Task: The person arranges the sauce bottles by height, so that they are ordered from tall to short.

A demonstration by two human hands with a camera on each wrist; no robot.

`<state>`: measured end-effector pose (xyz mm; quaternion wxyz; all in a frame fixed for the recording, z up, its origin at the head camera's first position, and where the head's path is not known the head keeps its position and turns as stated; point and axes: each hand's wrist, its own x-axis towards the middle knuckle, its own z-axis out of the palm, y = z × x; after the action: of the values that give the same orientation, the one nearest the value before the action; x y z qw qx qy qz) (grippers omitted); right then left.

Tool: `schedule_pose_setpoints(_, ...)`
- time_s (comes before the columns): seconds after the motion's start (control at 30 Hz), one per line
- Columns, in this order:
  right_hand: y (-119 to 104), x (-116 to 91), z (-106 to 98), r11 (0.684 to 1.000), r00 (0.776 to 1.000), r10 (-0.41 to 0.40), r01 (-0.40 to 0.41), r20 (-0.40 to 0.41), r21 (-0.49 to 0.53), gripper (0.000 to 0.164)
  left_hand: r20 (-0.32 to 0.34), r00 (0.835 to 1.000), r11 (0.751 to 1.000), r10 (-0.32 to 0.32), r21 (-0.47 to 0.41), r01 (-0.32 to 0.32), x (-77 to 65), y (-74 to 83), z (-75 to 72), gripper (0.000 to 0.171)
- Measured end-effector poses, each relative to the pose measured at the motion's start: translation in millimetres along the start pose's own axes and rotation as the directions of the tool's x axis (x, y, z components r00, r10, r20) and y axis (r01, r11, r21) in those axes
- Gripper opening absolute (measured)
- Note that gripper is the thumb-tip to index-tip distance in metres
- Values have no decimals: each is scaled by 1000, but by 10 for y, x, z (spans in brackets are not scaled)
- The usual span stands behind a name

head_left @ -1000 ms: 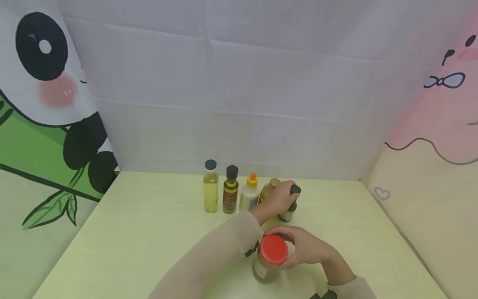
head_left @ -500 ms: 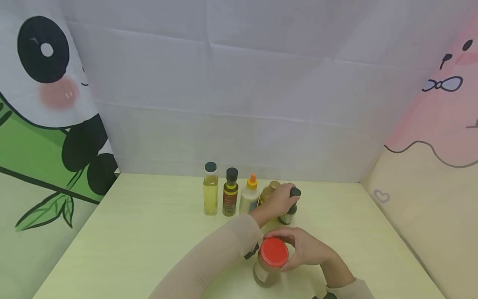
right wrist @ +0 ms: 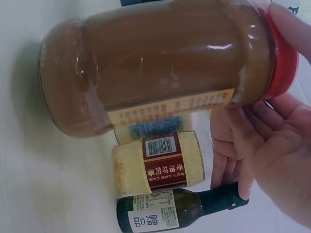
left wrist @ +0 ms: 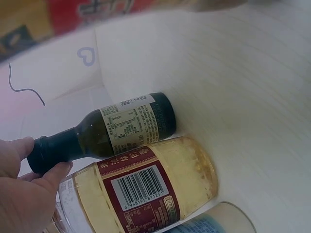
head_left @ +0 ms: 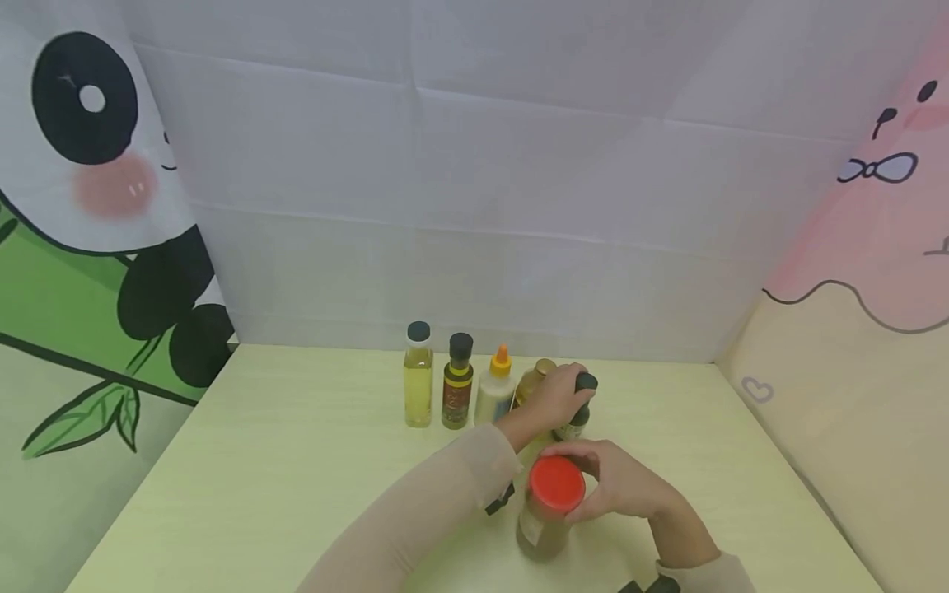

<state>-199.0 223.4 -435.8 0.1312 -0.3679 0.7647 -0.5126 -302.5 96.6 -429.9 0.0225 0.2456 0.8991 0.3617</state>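
My left hand [head_left: 550, 401] reaches to the right end of a bottle row and pinches the dark cap and neck of a small dark green bottle [left wrist: 133, 124], which stands upright on the table. Beside it, partly behind this hand in the head view, is a gold-capped bottle of yellow oil [left wrist: 141, 187] with a maroon label. My right hand [head_left: 630, 484] grips a jar of brown spread [right wrist: 160, 58] by its red lid [head_left: 557, 484], thumb on one side and fingers on the other. The jar is nearer to me than the row, just below the left wrist.
Left of the gold-capped bottle stand a white squeeze bottle [head_left: 495, 394] with an orange nozzle, a dark bottle [head_left: 457, 395] with a black cap and a clear bottle of yellow oil [head_left: 418, 387]. The pale table [head_left: 296, 469] meets a grey cloth wall [head_left: 482, 165] behind them.
My right hand has shifted the jar slightly to the right and away from me, towards the green bottle. My left hand keeps its hold on the green bottle.
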Motion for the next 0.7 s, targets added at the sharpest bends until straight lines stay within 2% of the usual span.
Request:
schedule_pose_setpoints(0.3, -24, -22, -90, 997, 997, 69, -70, -41, -18, 64, -5, 1000, 1000, -1, 14, 1, 6, 1, 10, 34)
schedule_pose_setpoints(0.47, -36, -31, -136, 993, 990, 109, -113, -89, -37, 67, -7, 1000, 1000, -1, 25, 2, 4, 10, 2, 35)
schedule_pose_setpoints(0.6, -36, -43, -171, 987, 981, 148, -155, -123, -49, 68, -5, 1000, 1000, 8, 29, -7, 7, 12, -6, 34)
schedule_pose_setpoints(0.7, -25, -54, -200, 987, 979, 150, -158, -140, -43, 65, -17, 999, 999, 27, 31, -26, 19, -13, 15, 32)
